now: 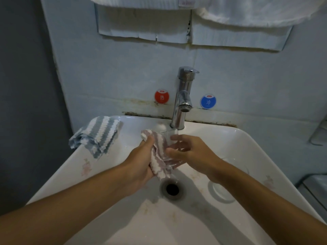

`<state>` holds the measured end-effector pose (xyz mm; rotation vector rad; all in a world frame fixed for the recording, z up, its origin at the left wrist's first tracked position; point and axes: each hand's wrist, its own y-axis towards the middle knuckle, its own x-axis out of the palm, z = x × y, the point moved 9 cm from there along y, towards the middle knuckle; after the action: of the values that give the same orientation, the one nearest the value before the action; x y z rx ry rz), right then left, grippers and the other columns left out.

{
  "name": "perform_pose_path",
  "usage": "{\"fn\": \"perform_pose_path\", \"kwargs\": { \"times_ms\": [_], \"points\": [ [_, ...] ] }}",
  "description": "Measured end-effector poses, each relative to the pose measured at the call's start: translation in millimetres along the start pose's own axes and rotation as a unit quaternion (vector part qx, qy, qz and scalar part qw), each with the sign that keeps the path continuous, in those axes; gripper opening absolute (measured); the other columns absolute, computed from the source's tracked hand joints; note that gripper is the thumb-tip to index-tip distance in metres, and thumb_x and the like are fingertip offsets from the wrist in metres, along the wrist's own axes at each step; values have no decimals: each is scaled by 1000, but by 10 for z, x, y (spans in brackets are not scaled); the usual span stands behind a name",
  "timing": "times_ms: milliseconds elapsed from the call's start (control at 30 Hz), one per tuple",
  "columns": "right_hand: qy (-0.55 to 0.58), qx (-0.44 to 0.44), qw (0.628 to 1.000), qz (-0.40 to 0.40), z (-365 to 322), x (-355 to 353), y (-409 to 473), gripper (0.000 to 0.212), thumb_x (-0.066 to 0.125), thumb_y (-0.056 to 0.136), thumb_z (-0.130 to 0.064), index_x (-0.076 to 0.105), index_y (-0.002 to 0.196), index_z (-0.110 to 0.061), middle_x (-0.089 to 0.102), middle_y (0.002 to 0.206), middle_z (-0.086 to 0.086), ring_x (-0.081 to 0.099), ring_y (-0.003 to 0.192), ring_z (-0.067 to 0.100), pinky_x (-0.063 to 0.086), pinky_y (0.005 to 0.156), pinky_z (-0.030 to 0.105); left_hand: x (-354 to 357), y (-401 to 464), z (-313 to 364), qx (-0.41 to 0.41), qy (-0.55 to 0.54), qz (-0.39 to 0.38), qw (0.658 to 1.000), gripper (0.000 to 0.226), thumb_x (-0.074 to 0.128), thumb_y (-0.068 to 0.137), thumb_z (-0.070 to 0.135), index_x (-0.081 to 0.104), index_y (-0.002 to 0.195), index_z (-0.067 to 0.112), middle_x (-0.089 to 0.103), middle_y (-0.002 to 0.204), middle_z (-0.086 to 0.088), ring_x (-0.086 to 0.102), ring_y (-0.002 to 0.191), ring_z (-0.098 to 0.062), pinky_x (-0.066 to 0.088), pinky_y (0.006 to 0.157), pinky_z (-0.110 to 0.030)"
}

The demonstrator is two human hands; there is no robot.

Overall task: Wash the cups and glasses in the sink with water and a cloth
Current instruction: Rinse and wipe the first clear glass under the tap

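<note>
Over the middle of the white sink [247, 149], my right hand [190, 150] holds a clear glass [170, 156] on its side, fingers curled round it, under the tap. My left hand [141, 160] grips a pink-and-white striped cloth [159, 154] and presses it against the glass. Another clear glass [221, 190] lies in the basin on the right, partly hidden by my right forearm. A third glass [160, 128] stands at the back of the basin, behind the cloth.
A chrome tap [184, 98] rises at the back rim. A blue-and-white striped cloth [99, 135] hangs over the sink's left rim. The drain [172, 189] lies below my hands. White towels [247, 13] hang overhead. A wire rack [320, 131] sits at the right edge.
</note>
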<state>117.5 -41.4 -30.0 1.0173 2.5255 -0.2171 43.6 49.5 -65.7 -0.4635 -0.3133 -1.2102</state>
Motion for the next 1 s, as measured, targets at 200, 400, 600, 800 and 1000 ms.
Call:
{"fn": "perform_pose_path", "kwargs": {
  "times_ms": [200, 400, 600, 800, 1000],
  "points": [
    [-70, -35, 992, 103, -49, -91, -47, 77, 87, 64, -48, 55, 128, -20, 56, 108, -2, 60, 90, 9, 50, 65, 18, 77, -47, -25, -2, 0, -14, 1000, 55, 29, 102, 50, 45, 144, 18, 67, 123, -14, 69, 106, -29, 59, 84, -44],
    [-30, -7, 999, 9, 25, 46, -11, 64, 74, 83, -44, 45, 136, -23, 57, 119, -5, 58, 101, 6, 48, 76, 19, 75, -43, -28, 5, 18, -13, 1000, 55, 26, 103, 49, 54, 135, 15, 71, 116, -13, 70, 103, -28, 57, 86, -46],
    [-17, -17, 999, 29, -38, -22, -21, 65, 80, 79, -35, 48, 134, -21, 63, 111, -7, 64, 93, 6, 54, 65, 17, 32, -24, -18, 6, 8, 3, 1000, 54, 29, 103, 49, 52, 138, 15, 70, 118, -13, 70, 104, -30, 56, 87, -46],
    [-76, -48, 993, 80, -47, -82, -53, 74, 88, 66, -44, 44, 120, -24, 56, 106, -7, 59, 92, 8, 47, 66, 16, 85, -35, -107, -16, 14, -23, 1000, 55, 28, 103, 50, 51, 138, 15, 67, 124, -13, 66, 112, -29, 46, 105, -50],
    [-32, 12, 999, -37, 10, 31, -16, 66, 77, 83, -31, 44, 139, -20, 64, 111, -4, 67, 93, 10, 57, 75, 24, 126, -47, -110, -26, -12, -37, 999, 63, 22, 102, 55, 52, 137, 12, 66, 125, -16, 65, 112, -35, 46, 102, -52]
  ]
}}
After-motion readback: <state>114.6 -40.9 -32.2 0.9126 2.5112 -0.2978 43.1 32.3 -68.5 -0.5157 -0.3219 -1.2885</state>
